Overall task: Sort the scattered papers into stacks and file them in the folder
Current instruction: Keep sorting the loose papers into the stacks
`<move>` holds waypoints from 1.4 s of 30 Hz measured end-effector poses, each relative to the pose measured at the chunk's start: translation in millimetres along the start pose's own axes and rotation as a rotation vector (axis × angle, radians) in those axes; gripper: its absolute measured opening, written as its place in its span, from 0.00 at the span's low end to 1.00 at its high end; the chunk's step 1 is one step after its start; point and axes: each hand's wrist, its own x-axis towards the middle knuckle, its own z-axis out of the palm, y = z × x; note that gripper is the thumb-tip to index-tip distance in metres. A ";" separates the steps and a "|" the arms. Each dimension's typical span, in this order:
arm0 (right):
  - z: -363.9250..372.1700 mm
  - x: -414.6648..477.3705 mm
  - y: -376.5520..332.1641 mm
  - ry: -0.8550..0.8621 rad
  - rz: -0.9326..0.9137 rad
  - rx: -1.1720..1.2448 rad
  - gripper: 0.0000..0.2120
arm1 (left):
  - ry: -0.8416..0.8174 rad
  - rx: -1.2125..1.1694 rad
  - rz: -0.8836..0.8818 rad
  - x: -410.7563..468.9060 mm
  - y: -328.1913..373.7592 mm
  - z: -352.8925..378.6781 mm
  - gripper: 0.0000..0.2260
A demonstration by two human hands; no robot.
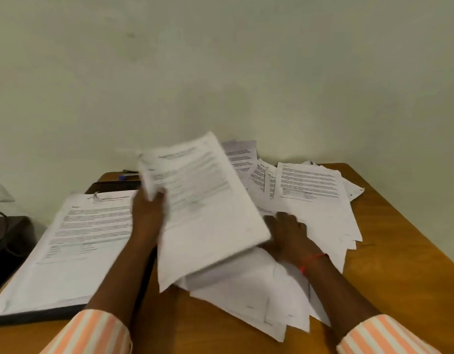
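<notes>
A dark open folder (34, 316) lies at the left of the wooden table, with a stack of printed pages (75, 241) under its metal clip. My left hand (148, 213) grips the left edge of a blurred bundle of printed sheets (208, 208), raised and tilted above the table. My right hand (288, 232) lies beside the bundle's lower right corner, fingers spread on the scattered papers (315, 198) that cover the table's middle and right. More loose sheets (246, 297) lie in front, under the bundle.
The wooden table (404, 264) shows bare wood at the right and front. A pen (129, 177) lies at the back left near the wall. A dark side table (6, 233) stands off the left edge.
</notes>
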 end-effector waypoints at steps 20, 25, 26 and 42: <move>6.4 18.9 28.2 0.155 0.213 0.242 0.35 | -0.293 0.344 0.019 -18.8 -24.9 18.5 0.12; 4.1 13.1 10.1 0.081 0.177 0.380 0.23 | -0.305 0.360 0.013 -20.3 -26.2 20.1 0.13; 4.6 13.1 10.0 0.076 0.179 0.431 0.21 | -0.306 0.361 0.010 -20.6 -26.3 20.3 0.13; -20.4 11.3 98.1 0.603 0.208 1.225 0.13 | -0.193 0.085 -0.028 -20.8 -19.7 15.8 0.13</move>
